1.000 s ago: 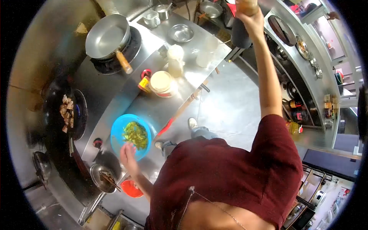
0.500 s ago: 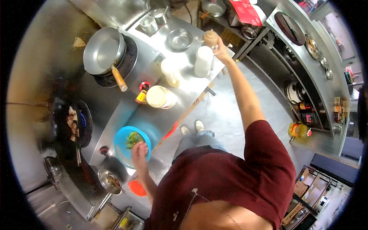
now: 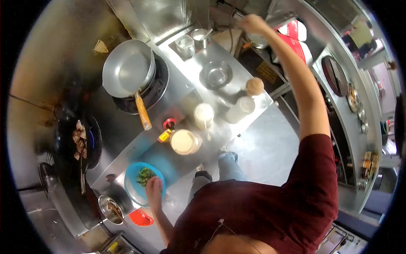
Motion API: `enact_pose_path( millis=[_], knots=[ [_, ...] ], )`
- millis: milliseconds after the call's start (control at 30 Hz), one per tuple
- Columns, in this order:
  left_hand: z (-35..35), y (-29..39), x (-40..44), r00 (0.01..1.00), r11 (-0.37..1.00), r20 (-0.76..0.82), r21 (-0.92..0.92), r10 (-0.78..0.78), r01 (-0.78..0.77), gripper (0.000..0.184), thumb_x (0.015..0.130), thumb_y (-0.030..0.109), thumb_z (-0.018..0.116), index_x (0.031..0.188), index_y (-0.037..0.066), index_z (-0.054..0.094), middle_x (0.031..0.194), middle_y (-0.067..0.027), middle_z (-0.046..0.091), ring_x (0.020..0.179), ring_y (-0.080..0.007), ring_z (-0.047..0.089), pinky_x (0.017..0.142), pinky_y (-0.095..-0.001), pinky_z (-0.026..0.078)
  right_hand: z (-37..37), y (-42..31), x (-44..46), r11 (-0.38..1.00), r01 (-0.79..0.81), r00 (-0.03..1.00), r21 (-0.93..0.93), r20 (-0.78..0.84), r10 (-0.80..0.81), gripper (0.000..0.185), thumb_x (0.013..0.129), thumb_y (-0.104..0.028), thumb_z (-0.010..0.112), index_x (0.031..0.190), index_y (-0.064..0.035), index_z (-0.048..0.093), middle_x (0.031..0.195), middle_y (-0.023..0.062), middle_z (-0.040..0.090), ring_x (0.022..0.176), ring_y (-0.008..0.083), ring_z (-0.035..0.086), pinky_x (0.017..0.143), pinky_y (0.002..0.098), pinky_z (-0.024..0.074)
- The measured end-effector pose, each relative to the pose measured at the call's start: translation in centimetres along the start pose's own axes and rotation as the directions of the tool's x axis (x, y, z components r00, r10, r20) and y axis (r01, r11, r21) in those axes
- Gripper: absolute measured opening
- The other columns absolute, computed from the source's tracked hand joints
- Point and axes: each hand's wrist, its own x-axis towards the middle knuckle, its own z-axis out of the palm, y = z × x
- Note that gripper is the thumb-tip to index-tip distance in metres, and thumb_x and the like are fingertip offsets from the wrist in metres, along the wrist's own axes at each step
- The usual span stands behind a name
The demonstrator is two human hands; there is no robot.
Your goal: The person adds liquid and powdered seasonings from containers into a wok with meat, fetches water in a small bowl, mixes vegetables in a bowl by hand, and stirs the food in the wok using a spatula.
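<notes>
My left hand [image 3: 154, 188] is over the right side of a blue bowl [image 3: 130, 195], its fingers curled beside green leafy vegetables [image 3: 144, 175]. What it pinches, if anything, is hidden. My right hand [image 3: 252, 24] is stretched far out past the counter's back end, above a small pan [image 3: 259, 41]; its fingers are smeared and I cannot tell what they hold. A brown-topped bottle [image 3: 254, 86] stands at the counter corner, next to a white bottle [image 3: 241, 110]. Nearer are a pale bottle [image 3: 204, 115] and a large cream-lidded jar [image 3: 184, 142].
A wooden-handled pan [image 3: 127, 70] rests on a burner. Browned pieces of food [image 3: 79, 139] lie in a dark wok [image 3: 63, 158] over a blue flame. A metal bowl [image 3: 216, 75], a steel bowl with utensils [image 3: 111, 209] and a red container [image 3: 141, 217] are around.
The right hand has let go of the brown-topped bottle, left on the counter, and moved farther out. The left hand stays at the blue bowl. The view has shifted.
</notes>
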Motion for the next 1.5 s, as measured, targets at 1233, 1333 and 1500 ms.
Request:
enact_pose_path(
  millis=[1233, 1333, 1500],
  knots=[
    [11.1, 2.3, -3.0, 0.859, 0.969, -0.455, -0.043, -0.236, 0.244, 0.026, 0.085, 0.018, 0.048, 0.102, -0.001, 0.054, 0.086, -0.0097, 0.06, 0.074, -0.0162, 0.057, 0.064, -0.0259, 0.046, 21.5, -11.5, 16.8, 0.976, 0.053, 0.894, 0.211, 0.426, -0.141, 0.033, 0.066, -0.022, 0.06, 0.092, -0.0008, 0.062, 0.093, 0.017, 0.062, 0.087, 0.0291, 0.06, 0.075, 0.0379, 0.0473],
    [10.8, 2.2, -3.0, 0.862, 0.973, -0.456, -0.048, -0.222, 0.225, 0.026, 0.085, 0.017, 0.048, 0.102, -0.001, 0.054, 0.086, -0.0095, 0.06, 0.073, -0.016, 0.057, 0.064, -0.0258, 0.046, 24.8, -9.0, 18.7, 0.917, -0.058, 0.916, 0.394, 0.386, -0.107, 0.035, 0.066, -0.022, 0.06, 0.09, 0.0034, 0.062, 0.094, 0.0202, 0.061, 0.087, 0.0299, 0.06, 0.075, 0.0369, 0.0467],
    [10.1, 1.8, -2.9, 0.866, 0.976, -0.455, -0.042, -0.208, 0.213, 0.025, 0.085, 0.018, 0.049, 0.101, -0.001, 0.055, 0.085, -0.0092, 0.06, 0.073, -0.0154, 0.057, 0.064, -0.0257, 0.046, 27.7, -5.3, 20.5, 0.731, -0.137, 0.902, 0.669, 0.389, -0.187, 0.037, 0.067, -0.014, 0.054, 0.103, -0.0044, 0.06, 0.093, 0.0164, 0.061, 0.085, 0.0243, 0.057, 0.07, 0.0333, 0.046]
  ],
)
